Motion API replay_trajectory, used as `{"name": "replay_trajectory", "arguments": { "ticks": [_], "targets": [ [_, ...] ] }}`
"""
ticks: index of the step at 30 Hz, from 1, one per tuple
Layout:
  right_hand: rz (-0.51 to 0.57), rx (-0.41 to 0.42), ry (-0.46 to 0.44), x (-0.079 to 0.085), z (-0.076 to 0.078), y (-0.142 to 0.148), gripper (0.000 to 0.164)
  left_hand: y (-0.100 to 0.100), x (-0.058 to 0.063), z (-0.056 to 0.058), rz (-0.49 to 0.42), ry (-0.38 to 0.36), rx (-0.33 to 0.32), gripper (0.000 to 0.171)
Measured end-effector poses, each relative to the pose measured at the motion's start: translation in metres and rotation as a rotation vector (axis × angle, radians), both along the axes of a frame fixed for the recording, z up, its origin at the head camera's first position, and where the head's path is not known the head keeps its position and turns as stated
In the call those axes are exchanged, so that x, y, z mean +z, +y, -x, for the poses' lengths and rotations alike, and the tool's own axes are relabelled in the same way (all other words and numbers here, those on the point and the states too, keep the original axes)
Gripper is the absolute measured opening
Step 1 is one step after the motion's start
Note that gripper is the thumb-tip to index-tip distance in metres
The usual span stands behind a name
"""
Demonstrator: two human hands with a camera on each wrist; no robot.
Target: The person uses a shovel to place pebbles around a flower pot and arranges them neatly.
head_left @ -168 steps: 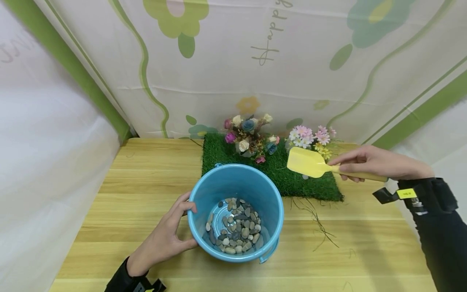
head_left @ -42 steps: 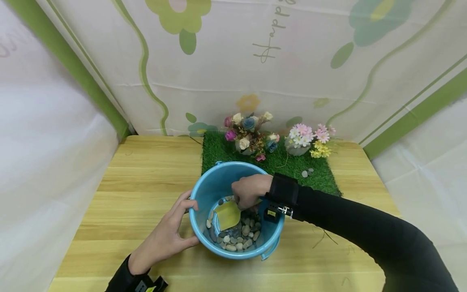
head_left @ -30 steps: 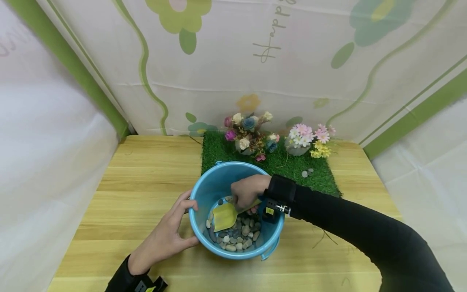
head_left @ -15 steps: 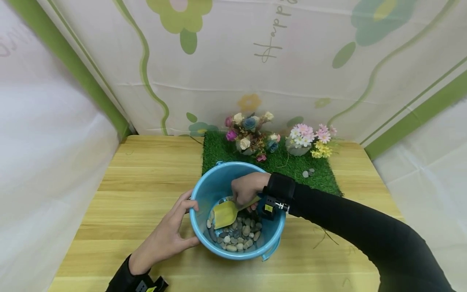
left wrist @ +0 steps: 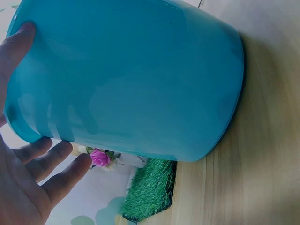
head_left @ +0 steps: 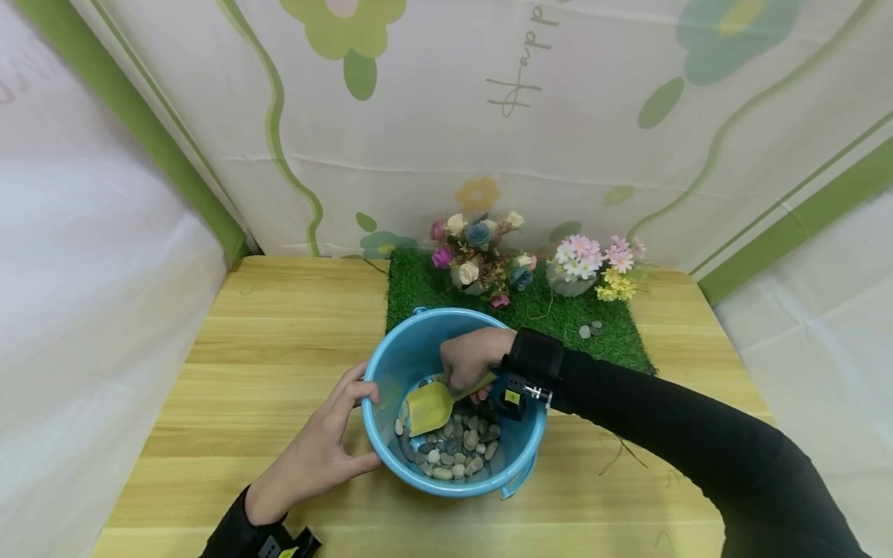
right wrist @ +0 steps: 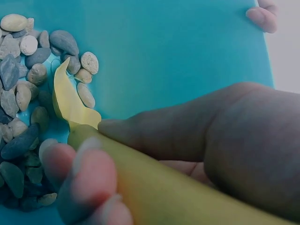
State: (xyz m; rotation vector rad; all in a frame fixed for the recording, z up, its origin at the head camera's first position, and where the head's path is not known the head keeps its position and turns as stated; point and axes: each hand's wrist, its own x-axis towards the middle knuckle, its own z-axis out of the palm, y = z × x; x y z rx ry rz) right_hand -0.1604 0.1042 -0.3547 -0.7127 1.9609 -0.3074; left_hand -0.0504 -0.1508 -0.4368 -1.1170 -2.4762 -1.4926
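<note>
**Yellow toy shovel (head_left: pixel 429 409) found down inside blue bucket (head_left: pixel 453 490)**

Against the picture from several seconds earlier, I recorded the shovel shifted from over the grass mat (head_left: pixel 617 341) into the bucket, blade just beyond the right hand (head_left: pixel 474 358). I judged that this set it at working depth by the pebbles (head_left: pixel 443 473); over the last half second it barely moved, and I saw none on the blade.

The right hand was clenched round the handle. The left hand (head_left: pixel 314 453) grasped the bucket, which stood to its right, by rim and wall.

The head view hid most of the handle; the right wrist view showed the thumb laid along it, fingertips curled opposite. Only the left wrist view showed the bucket's outer side meeting the wooden tabletop (left wrist: pixel 276 140).
</note>
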Motion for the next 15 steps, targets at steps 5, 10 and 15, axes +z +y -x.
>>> {"name": "replay_trajectory", "arguments": {
  "ticks": [5,10,15],
  "targets": [
    [0.016,0.002,-0.017,0.0003,0.0005,0.0013,0.040,0.0002,0.0007,0.0002,0.004,-0.001,0.001,0.067],
    [0.021,0.009,-0.005,-0.0001,0.0008,0.0011,0.043,0.0002,0.0003,-0.0001,0.002,0.006,0.004,0.068],
    [0.025,-0.002,-0.013,-0.0002,0.0009,0.0010,0.042,-0.0003,-0.0001,-0.0001,0.006,0.001,0.009,0.067]
  ]
}}
